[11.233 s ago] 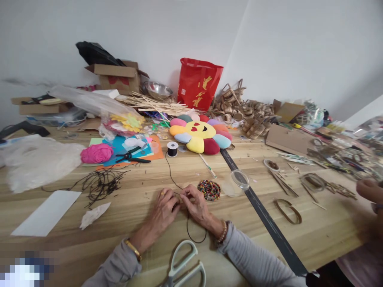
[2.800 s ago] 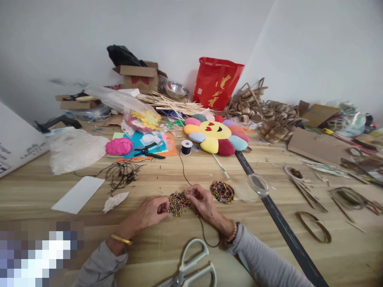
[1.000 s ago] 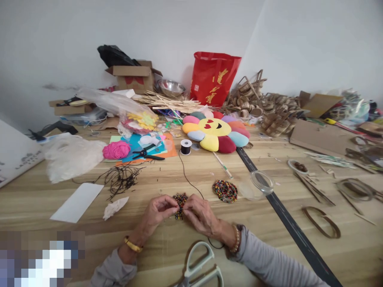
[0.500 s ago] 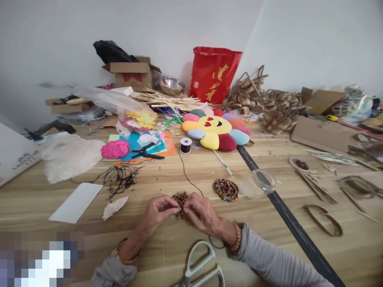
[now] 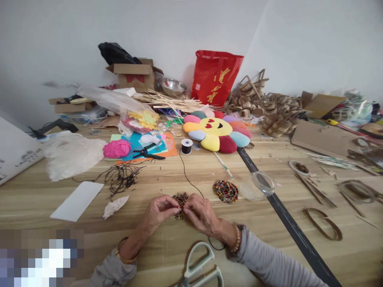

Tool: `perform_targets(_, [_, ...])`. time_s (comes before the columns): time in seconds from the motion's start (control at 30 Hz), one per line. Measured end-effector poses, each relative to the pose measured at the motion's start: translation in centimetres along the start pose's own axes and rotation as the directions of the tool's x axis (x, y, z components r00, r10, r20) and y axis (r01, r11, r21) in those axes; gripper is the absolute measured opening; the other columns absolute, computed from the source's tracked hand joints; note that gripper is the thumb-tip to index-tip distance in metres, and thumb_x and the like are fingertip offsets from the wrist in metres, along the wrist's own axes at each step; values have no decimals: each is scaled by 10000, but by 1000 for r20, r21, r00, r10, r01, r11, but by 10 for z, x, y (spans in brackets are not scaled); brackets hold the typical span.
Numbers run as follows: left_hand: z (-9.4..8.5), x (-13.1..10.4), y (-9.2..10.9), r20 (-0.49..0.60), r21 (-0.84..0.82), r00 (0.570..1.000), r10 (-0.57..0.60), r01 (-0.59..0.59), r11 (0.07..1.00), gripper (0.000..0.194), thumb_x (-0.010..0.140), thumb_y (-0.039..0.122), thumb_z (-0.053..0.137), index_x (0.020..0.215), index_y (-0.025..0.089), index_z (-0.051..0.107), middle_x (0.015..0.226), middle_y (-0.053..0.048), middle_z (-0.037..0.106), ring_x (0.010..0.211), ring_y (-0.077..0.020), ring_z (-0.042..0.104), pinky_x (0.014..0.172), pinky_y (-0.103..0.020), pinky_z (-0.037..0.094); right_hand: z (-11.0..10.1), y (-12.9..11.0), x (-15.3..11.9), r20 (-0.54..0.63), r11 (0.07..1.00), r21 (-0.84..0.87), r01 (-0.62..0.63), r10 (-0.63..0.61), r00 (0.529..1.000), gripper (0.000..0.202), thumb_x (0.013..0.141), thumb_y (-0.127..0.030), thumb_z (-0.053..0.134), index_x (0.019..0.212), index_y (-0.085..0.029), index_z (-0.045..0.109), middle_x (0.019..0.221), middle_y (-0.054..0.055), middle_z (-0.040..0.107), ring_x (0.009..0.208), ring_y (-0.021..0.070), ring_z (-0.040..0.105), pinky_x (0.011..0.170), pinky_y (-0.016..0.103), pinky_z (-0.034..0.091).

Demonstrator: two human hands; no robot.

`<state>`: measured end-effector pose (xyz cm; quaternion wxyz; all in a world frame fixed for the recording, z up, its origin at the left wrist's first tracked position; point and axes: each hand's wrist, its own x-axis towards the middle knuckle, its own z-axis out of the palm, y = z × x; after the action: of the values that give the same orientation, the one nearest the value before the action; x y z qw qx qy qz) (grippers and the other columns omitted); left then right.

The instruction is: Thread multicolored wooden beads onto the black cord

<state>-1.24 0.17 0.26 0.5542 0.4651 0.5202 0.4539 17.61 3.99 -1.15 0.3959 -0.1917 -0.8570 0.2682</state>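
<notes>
Both hands meet over a small pile of coloured beads near the table's front. My left hand pinches a tiny red bead between thumb and forefinger. My right hand has its fingertips pressed together beside it, around the black cord; the exact tip of the cord is too small to see. This cord runs back to a black spool and also loops below my right wrist. A coil of strung beads lies to the right.
Pale-handled scissors lie at the front edge. On the left are black cord pieces, white card and pliers. A flower cushion sits behind, a clear round lid to the right.
The view has shifted slightly. Both hands keep nearly the same pinching pose over the beads.
</notes>
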Motion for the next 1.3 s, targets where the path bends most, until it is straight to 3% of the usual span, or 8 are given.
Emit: perform_targets(1.3, [0, 3, -5, 24, 16, 996, 84, -84, 996, 249, 589, 329, 793, 640, 131, 651, 611, -32, 668, 578, -139, 580, 579, -244, 454, -1, 0, 2, 9, 999, -18, 35, -35, 999, 74, 903, -160, 457, 862, -191, 509, 737, 43, 573, 708, 164, 520, 647, 275, 436])
